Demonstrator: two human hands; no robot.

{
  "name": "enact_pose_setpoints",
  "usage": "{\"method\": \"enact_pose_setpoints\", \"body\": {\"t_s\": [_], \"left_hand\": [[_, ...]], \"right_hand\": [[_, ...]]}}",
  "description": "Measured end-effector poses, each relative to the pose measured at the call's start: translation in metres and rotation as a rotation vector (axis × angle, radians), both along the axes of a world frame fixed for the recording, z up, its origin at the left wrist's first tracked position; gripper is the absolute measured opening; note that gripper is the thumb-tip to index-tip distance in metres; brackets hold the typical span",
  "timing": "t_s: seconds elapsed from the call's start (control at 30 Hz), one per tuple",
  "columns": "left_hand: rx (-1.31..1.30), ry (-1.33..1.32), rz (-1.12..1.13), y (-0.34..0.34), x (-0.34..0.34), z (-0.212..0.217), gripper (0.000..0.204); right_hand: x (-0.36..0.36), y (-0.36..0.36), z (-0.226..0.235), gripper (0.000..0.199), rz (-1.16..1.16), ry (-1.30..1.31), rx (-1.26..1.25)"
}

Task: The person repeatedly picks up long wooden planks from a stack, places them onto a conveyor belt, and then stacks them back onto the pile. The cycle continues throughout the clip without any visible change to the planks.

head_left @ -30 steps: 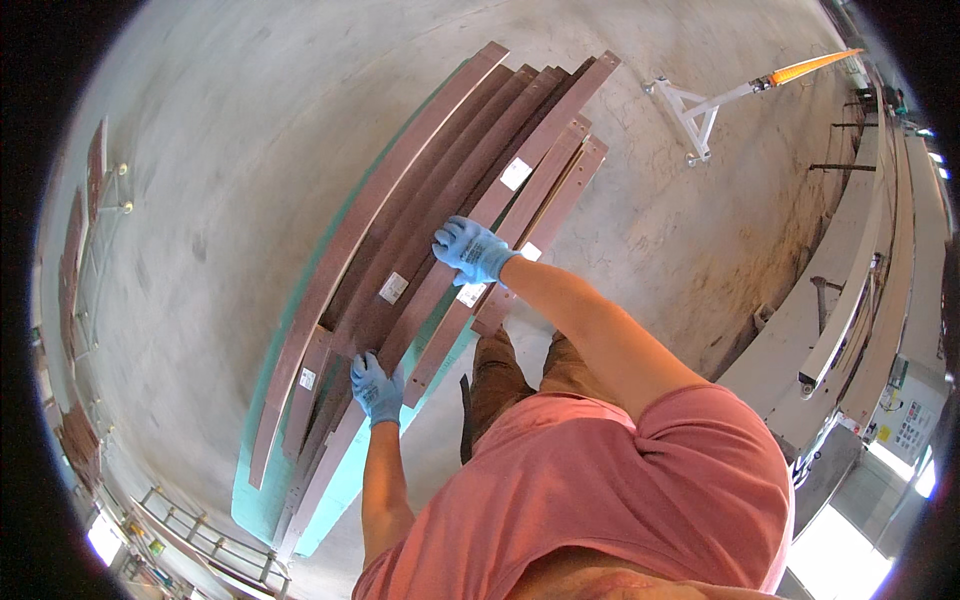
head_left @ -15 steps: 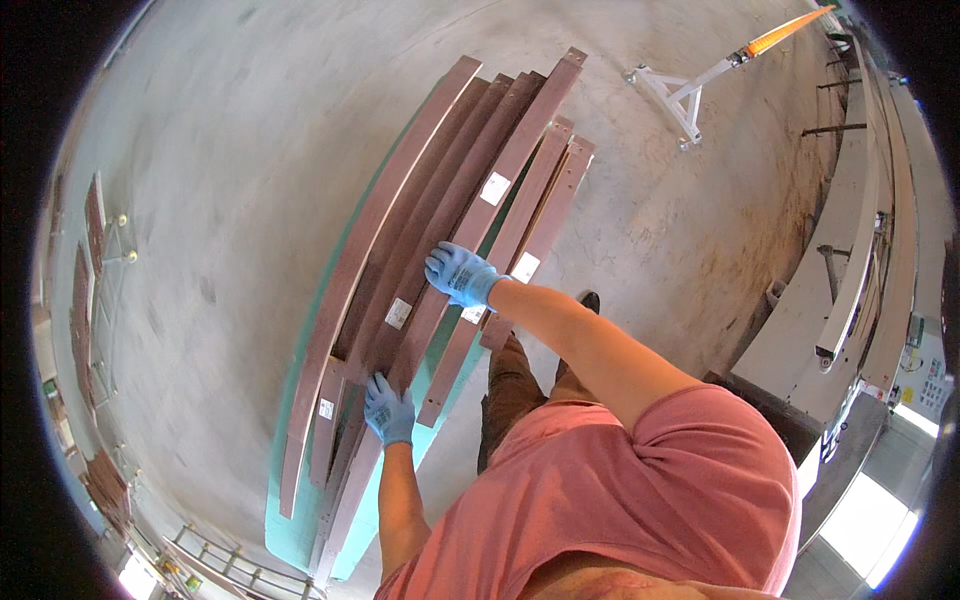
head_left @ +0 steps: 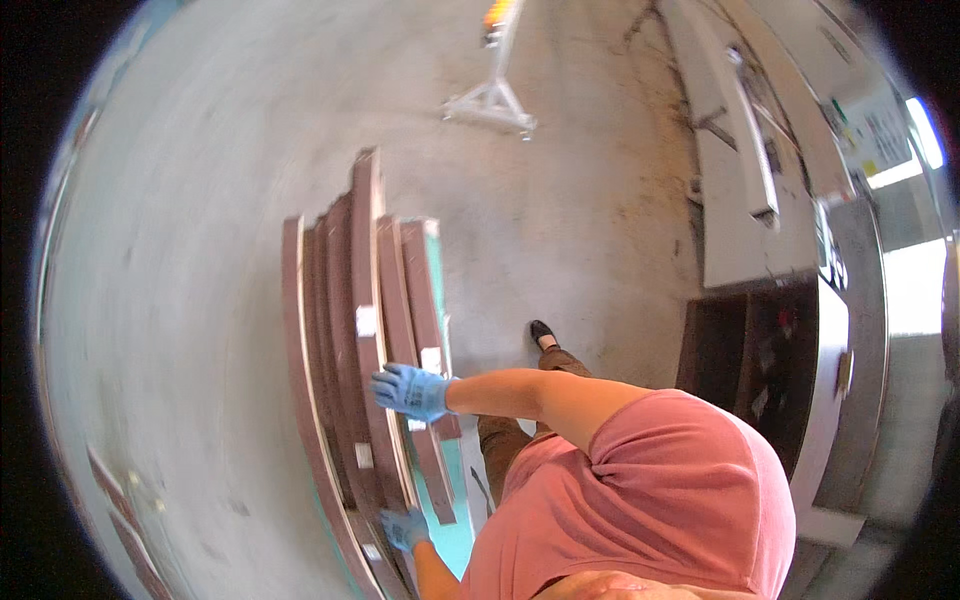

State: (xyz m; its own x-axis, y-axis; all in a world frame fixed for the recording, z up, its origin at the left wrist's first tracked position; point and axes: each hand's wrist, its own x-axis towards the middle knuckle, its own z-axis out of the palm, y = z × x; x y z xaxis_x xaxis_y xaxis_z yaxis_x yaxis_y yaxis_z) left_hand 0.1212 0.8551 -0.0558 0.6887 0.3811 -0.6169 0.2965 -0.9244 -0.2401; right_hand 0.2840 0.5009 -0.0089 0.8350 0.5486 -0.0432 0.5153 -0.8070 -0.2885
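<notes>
Several long brown boards (head_left: 330,340) lie side by side on a teal base (head_left: 456,500) to my left, some bearing white labels. My right hand (head_left: 412,391), in a blue glove, has its fingers over the edge of one long brown board (head_left: 367,250), closed on it. Nearer to me, my left hand (head_left: 405,528), gloved the same way, grips that board close to its near end; motion blurs its fingers. The board's pale side edge shows toward me. Two shorter boards (head_left: 425,290) lie to the right of it, partly beneath my right hand.
A white metal stand (head_left: 495,105) with an orange upper part stands on the floor ahead. Along the right is a long grey machine table (head_left: 740,200), with a dark open-fronted cabinet (head_left: 745,360) closer to me. Brown pieces (head_left: 130,530) rest at the far left.
My view has swung to the right, so the boards sit lower and further left. My right hand stays on the board; the board's pale edge now shows more. One foot has stepped out.
</notes>
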Motion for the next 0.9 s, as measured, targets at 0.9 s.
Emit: {"method": "enact_pose_setpoints", "body": {"t_s": [0.9], "left_hand": [[-0.762,-0.038,-0.394,-0.646,-0.08,0.058,0.06]], "right_hand": [[-0.526,-1.075,0.138,0.066,-2.252,-1.161,0.825]]}}
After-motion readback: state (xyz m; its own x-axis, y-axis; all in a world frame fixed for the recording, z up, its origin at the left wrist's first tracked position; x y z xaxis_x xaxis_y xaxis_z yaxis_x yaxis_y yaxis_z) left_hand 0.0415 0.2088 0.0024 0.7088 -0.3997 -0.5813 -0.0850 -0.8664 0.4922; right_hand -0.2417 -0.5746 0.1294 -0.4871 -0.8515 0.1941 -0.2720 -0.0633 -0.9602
